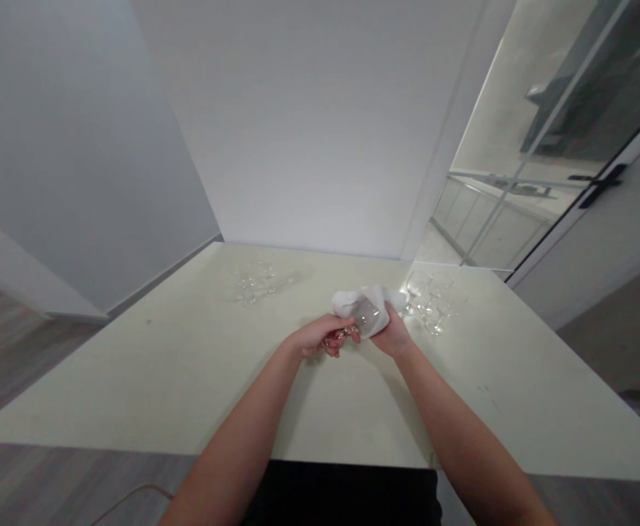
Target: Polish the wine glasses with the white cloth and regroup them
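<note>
I see the left hand (323, 337) pinching a glass (366, 317) by its stem over the table (353, 416), while the right hand (394, 334) clasps a white cloth (377, 298) around its rounded end. I'd call this wiping; the next move calls for turning the glass gently against the cloth.

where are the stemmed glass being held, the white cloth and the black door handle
Stemmed glass (366, 317): head view, on its clear bowl
White cloth (378, 299): head view, on the fold right of the bowl
Black door handle (601, 187): head view, on its backplate
</note>
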Action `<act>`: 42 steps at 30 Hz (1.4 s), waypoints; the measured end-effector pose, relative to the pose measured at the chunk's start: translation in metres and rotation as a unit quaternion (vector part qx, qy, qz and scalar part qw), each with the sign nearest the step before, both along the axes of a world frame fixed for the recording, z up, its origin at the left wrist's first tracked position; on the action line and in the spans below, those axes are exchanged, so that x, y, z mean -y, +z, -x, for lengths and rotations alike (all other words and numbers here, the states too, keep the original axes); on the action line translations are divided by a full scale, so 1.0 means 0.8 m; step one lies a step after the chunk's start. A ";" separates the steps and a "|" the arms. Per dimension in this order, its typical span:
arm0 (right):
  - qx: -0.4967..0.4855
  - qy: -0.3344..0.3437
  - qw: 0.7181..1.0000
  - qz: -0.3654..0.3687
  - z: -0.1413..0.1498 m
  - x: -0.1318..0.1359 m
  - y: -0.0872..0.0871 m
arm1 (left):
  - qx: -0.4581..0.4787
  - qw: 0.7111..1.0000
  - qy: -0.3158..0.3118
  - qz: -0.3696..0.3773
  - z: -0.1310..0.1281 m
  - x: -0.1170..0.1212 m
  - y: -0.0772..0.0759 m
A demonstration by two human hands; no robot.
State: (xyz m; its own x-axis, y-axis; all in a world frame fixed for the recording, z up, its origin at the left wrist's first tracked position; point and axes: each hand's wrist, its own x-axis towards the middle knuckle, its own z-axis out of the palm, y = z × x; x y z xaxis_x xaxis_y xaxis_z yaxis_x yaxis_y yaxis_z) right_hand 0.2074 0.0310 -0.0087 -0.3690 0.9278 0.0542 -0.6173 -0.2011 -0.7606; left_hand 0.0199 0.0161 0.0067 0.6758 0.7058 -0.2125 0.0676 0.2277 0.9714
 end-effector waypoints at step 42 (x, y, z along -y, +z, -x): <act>0.361 0.077 0.920 -0.133 -0.046 -0.012 -0.026 | -0.318 0.804 0.061 -0.499 0.008 0.008 0.001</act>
State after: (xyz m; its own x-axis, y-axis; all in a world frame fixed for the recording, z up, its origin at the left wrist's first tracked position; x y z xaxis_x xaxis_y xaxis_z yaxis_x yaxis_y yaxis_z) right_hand 0.2444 0.0407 -0.0295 -0.5237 0.8510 -0.0384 0.0884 0.0094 -0.9960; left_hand 0.0136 0.0097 0.0077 0.5678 0.7916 0.2256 0.6586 -0.6013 0.4524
